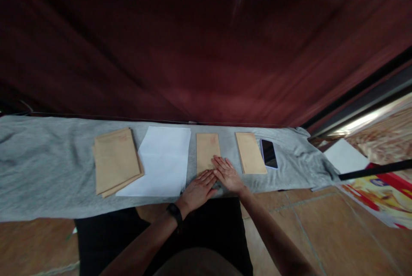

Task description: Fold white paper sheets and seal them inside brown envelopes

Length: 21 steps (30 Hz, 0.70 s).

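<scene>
A brown paper envelope [207,149] lies flat on the grey cloth in front of me. My left hand [198,190] rests on its near end, fingers stretched out and pointing up to the right. My right hand [228,176] lies flat over the envelope's near right corner, its fingers straight. The fingertips of both hands meet or slightly overlap there, and they hide that end of the envelope. Just left of it is a stack of white paper sheets [165,160]. To the right sits a small pile of folded brown envelopes [251,153].
Larger brown envelopes [116,162] are stacked at the left, overlapping the white sheets. A phone [269,154] lies right of the small pile. The grey cloth [48,164] covers a narrow bench before a dark red curtain [193,53]. A red and yellow box [383,194] stands at the far right.
</scene>
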### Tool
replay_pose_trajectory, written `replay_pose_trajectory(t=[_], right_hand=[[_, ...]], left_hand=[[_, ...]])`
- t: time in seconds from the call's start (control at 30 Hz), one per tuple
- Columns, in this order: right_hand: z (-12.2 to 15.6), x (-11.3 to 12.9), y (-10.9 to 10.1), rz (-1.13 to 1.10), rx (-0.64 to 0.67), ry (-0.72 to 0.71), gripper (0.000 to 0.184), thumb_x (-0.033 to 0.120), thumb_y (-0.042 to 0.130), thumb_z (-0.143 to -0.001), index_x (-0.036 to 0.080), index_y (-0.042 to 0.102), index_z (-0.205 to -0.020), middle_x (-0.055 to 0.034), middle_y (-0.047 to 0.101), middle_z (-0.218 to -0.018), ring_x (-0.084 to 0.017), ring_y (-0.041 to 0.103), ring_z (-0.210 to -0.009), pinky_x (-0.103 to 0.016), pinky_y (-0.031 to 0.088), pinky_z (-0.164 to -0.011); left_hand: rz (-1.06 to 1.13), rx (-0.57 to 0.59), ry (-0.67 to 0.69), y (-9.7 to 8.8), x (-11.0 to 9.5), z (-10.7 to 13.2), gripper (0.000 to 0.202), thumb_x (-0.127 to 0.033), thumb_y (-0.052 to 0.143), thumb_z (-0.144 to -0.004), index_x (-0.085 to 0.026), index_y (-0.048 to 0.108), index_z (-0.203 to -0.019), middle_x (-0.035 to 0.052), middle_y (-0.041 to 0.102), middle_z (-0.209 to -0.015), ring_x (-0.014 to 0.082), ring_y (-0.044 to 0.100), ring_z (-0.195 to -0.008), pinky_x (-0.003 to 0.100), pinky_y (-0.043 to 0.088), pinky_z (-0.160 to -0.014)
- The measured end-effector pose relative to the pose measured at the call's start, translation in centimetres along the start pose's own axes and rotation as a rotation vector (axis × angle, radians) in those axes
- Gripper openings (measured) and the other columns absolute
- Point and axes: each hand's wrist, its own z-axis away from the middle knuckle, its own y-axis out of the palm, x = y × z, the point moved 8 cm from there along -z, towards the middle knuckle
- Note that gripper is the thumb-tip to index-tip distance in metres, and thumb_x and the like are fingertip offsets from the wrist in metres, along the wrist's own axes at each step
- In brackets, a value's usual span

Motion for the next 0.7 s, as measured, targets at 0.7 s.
replay_pose_trajectory(t=[0.7], right_hand=[[4.2,0.2,-0.7,-0.179,-0.223,0.089,0.037,0.032,0.043,-0.103,0.026,0.063,-0.133,-0.0043,0.063,-0.137,-0.020,0.057,-0.128,-0.046,0.039,-0.116]], left_hand=[[-0.058,-0.098,-0.217,-1.6,1.9,2.3,0.028,-0.011,0.046,-0.096,-0.014,0.066,-0.116,0.0118,0.067,-0.128,0.0233,0.062,-0.120,0.041,0.051,-0.106]])
